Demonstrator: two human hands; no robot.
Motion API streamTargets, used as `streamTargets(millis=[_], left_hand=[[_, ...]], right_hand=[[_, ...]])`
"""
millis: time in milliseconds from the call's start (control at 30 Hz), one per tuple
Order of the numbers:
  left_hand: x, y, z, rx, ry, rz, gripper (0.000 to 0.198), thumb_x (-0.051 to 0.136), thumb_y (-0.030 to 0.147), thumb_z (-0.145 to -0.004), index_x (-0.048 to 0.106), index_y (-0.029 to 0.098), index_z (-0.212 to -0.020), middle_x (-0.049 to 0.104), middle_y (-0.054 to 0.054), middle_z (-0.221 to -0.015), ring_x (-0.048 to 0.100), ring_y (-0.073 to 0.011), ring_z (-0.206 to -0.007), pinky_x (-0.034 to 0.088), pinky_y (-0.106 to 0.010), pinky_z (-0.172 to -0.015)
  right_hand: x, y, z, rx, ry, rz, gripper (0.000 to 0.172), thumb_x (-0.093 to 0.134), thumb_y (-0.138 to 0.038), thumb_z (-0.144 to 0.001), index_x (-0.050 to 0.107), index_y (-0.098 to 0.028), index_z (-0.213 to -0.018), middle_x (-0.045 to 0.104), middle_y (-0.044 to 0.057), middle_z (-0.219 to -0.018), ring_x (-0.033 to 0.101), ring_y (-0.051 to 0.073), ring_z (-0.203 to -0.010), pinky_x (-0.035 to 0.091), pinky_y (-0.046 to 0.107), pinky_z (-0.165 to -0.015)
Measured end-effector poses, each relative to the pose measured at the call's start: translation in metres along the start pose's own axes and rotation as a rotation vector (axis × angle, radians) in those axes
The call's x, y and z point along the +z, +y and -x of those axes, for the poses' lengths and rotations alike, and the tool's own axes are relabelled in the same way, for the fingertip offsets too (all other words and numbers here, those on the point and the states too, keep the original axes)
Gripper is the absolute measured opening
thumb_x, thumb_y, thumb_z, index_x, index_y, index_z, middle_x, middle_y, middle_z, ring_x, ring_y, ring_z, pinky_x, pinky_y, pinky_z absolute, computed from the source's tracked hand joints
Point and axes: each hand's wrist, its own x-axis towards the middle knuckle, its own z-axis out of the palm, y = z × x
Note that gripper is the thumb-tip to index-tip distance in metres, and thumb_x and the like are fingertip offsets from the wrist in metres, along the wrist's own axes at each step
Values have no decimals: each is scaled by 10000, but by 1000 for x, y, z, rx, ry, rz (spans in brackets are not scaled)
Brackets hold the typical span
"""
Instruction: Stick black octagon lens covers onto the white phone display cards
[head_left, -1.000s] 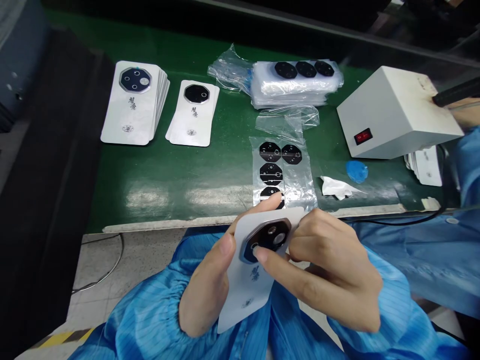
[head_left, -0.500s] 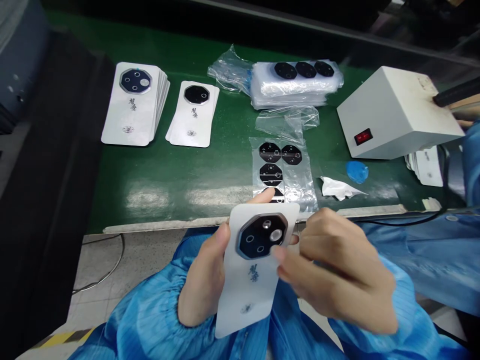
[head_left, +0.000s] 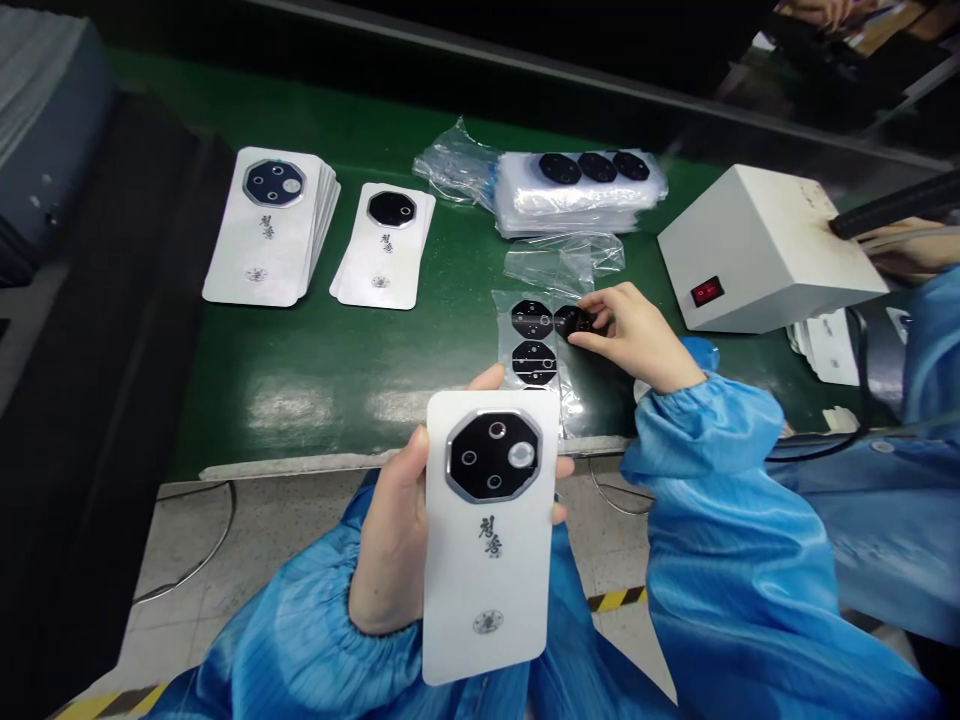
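Right hand (head_left: 630,335): grip pinched on a black octagonal lens piece (head_left: 572,322), at the upper right of a clear film sheet (head_left: 568,400). Left hand (head_left: 390,530): grip clenched around a white phone-shaped card (head_left: 487,590), held upright, octagonal camera lens (head_left: 493,455) toward the viewer, near the edge of the green counter (head_left: 337,400). Farther out on the counter: stacked white cards (head_left: 262,240), left; grey box (head_left: 765,250) with red switch, right.

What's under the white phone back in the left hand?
The white phone back overlaps the lower end of the clear film sheet, just below a black octagonal lens piece. Whatever lies on the covered film can't be seen.
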Motion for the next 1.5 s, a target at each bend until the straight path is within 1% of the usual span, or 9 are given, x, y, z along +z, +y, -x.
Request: streamTargets(millis=[267,500,667,1000,1233,1300,1367,1433,1500], left_hand=[[0,2,2,-46,-44,26,718,379,555,-816,70,315,-1418,673,-78,-1035,653,-277,-897,479,-409,-760],[1,3,4,-48,-89,30,680,367,546,-832,153,273,-1418,679,-67,-1037,620,-258,-986,479,-399,-811],[2,4,6,-21,-95,-6,562,238,551,-873,130,384,-1398,679,-8,-1041,602,-228,-1030,461,-400,-815],[2,4,6,-51,-80,73,646,426,508,-828,129,405,-1393,654,-24,-1106,588,-260,-1051,469,-405,-828],[2,4,6,-63,-101,42,621,384,546,-827,140,419,-1384,678,-48,-1033,636,-254,-942,463,-389,-793],[2,3,5,-57,-90,27,608,365,542,-832,139,419,-1383,678,-52,-1032,652,-253,-904,466,-382,-776],[2,2,5,-50,-58,10,619,357,534,-837,120,400,-1393,677,-55,-1030,659,-253,-888,478,-376,-754],[3,2,4,-47,-11,-6,642,367,538,-832,130,366,-1403,682,-58,-992,668,-251,-842,497,-369,-712],[5,2,3,-48,31,7,610,377,524,-837,205,346,-1393,684,-52,-952,669,-244,-819,512,-365,-690]], right_hand=[[-7,2,-4,-14,-78,0,415,689,-349,-668,572,-157,-1017,506,92,-985,556,189,-771,510,378,-711],[-7,2,-6,17,-99,-9,447,703,-338,-660,561,-138,-1034,494,94,-976,539,177,-760,500,370,-718],[-5,6,-7,-7,-84,-25,444,715,-334,-646,546,-149,-1013,491,81,-956,520,161,-728,490,362,-699],[-4,8,-6,-16,-68,-70,444,712,-359,-633,498,-187,-982,496,59,-931,497,145,-677,481,345,-639],[-3,8,-5,-21,-65,-12,435,709,-327,-656,539,-151,-1015,499,86,-981,519,150,-691,488,338,-642],[-5,4,1,-70,-6,14,397,683,-314,-694,548,-146,-1027,508,97,-988,535,160,-697,492,341,-636],[-9,-7,16,-187,157,41,276,620,-267,-763,566,-158,-1012,523,103,-978,554,181,-747,492,348,-654],[-16,-27,41,-384,366,40,171,561,-178,-804,588,-174,-973,550,101,-935,562,200,-818,489,351,-677],[-21,-53,71,-614,470,2,200,578,-92,-771,601,-179,-950,583,87,-874,567,195,-798,487,346,-650]])
